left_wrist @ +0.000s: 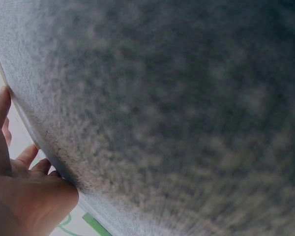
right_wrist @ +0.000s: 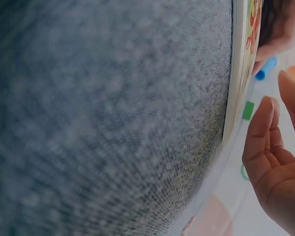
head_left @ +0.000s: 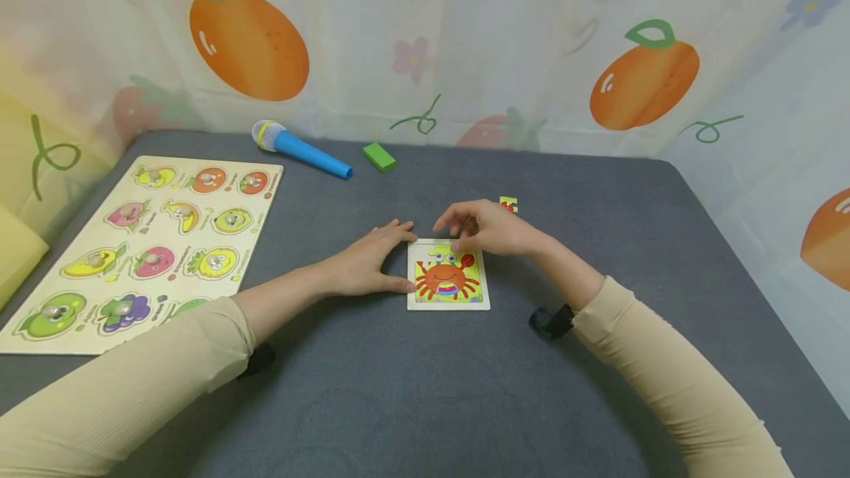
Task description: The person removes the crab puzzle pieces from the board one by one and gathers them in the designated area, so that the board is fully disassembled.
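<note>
A small square crab jigsaw puzzle point(head_left: 448, 283) in a pale frame lies flat in the middle of the table. My left hand point(head_left: 364, 260) rests at its left side, thumb at the left edge and fingers spread by the top left corner. Over the puzzle's top edge hovers my right hand point(head_left: 493, 227), its fingers bent loosely. In the right wrist view a gap shows between thumb and fingertips point(right_wrist: 266, 105), with nothing in it. Just behind that hand lies a loose puzzle piece point(head_left: 508, 202), yellow and red, partly covered by the hand.
On the left lies a large fruit knob puzzle board point(head_left: 149, 220), partly under the left sleeve. A blue toy microphone point(head_left: 308, 153) and a green block point(head_left: 379, 157) sit toward the back. A fruit-print curtain point(head_left: 372, 35) hangs behind the grey table point(head_left: 425, 397).
</note>
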Available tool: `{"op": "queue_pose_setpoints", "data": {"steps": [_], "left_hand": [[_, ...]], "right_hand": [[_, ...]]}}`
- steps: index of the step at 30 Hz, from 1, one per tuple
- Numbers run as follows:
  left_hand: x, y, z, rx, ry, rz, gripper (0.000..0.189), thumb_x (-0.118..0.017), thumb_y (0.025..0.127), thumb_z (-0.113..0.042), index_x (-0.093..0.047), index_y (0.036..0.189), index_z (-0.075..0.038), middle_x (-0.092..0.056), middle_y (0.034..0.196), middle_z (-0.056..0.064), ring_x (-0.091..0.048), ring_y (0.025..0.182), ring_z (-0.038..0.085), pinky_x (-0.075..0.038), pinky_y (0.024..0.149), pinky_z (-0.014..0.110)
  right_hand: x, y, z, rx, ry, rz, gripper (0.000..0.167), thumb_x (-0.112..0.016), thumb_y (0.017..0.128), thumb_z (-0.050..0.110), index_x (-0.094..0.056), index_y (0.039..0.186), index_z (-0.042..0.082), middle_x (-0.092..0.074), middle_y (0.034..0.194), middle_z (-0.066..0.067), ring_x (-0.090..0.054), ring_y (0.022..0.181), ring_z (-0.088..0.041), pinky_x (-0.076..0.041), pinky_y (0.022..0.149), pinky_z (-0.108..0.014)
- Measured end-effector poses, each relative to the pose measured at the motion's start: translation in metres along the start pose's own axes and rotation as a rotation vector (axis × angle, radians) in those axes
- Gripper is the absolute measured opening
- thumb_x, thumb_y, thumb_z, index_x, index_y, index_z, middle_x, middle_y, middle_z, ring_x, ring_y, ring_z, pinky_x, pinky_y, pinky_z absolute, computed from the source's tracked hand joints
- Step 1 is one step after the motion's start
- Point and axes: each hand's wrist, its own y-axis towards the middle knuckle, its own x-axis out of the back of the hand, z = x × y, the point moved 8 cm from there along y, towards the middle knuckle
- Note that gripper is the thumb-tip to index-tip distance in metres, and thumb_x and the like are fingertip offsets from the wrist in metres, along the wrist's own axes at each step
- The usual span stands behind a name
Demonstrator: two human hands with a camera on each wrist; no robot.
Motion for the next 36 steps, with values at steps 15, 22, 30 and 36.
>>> {"op": "queue_pose_setpoints", "data": {"steps": [15, 22, 30, 36], "left_hand": [[0.001, -0.001, 0.001, -0.006, -0.005, -0.002, 0.077, -0.075, 0.086, -0.04, -0.041, 0.147, -0.008, -0.02, 0.166, 0.014, -0.008, 0.157, 0.035, -0.007, 0.129, 0.054], [0.0, -0.001, 0.001, -0.005, -0.004, 0.002, 0.077, -0.075, 0.086, -0.04, -0.041, 0.148, -0.008, -0.02, 0.166, 0.014, -0.008, 0.157, 0.035, -0.007, 0.129, 0.054], [0.0, -0.001, 0.001, -0.009, -0.002, 0.006, 0.078, -0.074, 0.087, -0.04, -0.04, 0.148, -0.007, -0.019, 0.166, 0.015, -0.007, 0.156, 0.037, -0.007, 0.128, 0.055], [0.0, -0.002, 0.0, -0.013, -0.009, -0.001, 0.077, -0.074, 0.087, -0.04, -0.041, 0.148, -0.007, -0.019, 0.166, 0.016, -0.007, 0.156, 0.037, -0.007, 0.128, 0.055]], "right_hand": [[-0.017, 0.004, 0.0, 0.02, -0.125, 0.081, 0.034, -0.077, 0.085, 0.014, -0.068, 0.118, 0.014, -0.055, 0.085, -0.003, -0.044, 0.063, -0.013, -0.036, 0.059, -0.021], [-0.02, 0.004, 0.0, 0.036, -0.151, 0.088, 0.033, -0.077, 0.084, 0.012, -0.069, 0.116, 0.016, -0.051, 0.081, -0.001, -0.042, 0.061, -0.013, -0.034, 0.057, -0.021], [-0.021, 0.003, 0.001, 0.026, -0.149, 0.091, 0.033, -0.077, 0.084, 0.013, -0.068, 0.116, 0.016, -0.054, 0.084, -0.003, -0.045, 0.062, -0.013, -0.037, 0.058, -0.021], [-0.021, 0.003, 0.001, 0.026, -0.166, 0.09, 0.036, -0.078, 0.083, 0.015, -0.067, 0.118, 0.016, -0.055, 0.086, -0.004, -0.046, 0.064, -0.014, -0.039, 0.06, -0.022]]}}
